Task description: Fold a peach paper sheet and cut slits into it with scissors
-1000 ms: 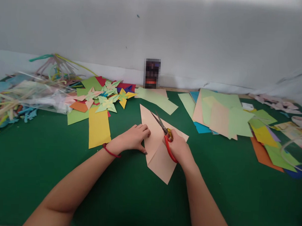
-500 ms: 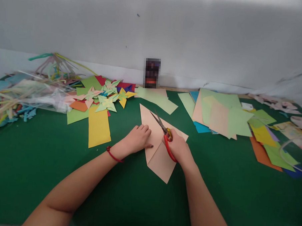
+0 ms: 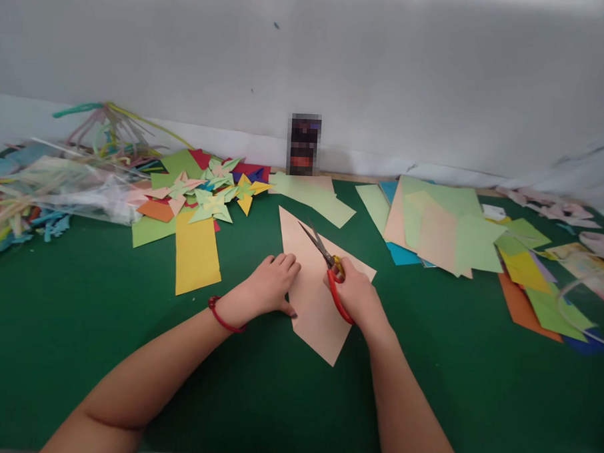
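Note:
A pale peach sheet of paper (image 3: pixel 322 327) lies slanted on the green table, its surface fairly flat. My left hand (image 3: pixel 273 285) rests at the sheet's left edge, thumb spread away from the fingers, holding nothing. In my right hand (image 3: pixel 358 292) is a pair of scissors (image 3: pixel 339 297) with red handles and slightly parted metal blades. The blades point up and left over the paper. My right hand hides part of the sheet's right side.
Left of my hands are a yellow sheet (image 3: pixel 198 259), folded paper stars (image 3: pixel 213 206) and a heap of paper strips (image 3: pixel 33 195). Pastel sheets (image 3: pixel 432 225) are stacked at the right, with coloured paper (image 3: pixel 523 266) beyond. A blurred dark object (image 3: pixel 304 143) stands by the wall.
My left thumb has moved down and left to the paper's edge, away from the fingers. The fold line seen on the lower sheet no longer shows. My right hand and the scissors have barely moved.

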A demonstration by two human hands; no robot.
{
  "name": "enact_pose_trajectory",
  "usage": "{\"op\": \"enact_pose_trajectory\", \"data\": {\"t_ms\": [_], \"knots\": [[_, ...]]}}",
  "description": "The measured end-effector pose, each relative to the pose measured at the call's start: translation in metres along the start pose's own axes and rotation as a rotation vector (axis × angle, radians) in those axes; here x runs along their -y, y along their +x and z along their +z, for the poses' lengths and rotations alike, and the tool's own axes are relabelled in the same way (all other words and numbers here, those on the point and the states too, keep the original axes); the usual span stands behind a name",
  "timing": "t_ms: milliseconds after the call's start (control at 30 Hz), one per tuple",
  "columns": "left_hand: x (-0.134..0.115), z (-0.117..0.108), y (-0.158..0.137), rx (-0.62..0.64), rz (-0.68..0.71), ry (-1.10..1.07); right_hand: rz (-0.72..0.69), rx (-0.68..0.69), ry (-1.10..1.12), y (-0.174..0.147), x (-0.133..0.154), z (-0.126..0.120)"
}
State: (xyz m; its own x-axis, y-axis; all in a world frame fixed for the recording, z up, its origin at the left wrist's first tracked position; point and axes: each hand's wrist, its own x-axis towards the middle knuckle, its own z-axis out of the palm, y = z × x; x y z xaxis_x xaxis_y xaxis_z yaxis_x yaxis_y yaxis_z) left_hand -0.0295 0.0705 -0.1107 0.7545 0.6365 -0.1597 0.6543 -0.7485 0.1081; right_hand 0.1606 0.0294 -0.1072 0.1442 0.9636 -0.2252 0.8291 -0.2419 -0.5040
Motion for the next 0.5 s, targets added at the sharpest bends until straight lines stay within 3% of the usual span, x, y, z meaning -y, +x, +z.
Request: {"op": "enact_pose_trajectory", "data": {"t_ms": [500], "knots": [[-0.0056, -0.0005, -0.0023, 0.027, -0.009, -0.015, 0.027, 0.005, -0.011, 0.0018, -0.0004, 0.0018]]}}
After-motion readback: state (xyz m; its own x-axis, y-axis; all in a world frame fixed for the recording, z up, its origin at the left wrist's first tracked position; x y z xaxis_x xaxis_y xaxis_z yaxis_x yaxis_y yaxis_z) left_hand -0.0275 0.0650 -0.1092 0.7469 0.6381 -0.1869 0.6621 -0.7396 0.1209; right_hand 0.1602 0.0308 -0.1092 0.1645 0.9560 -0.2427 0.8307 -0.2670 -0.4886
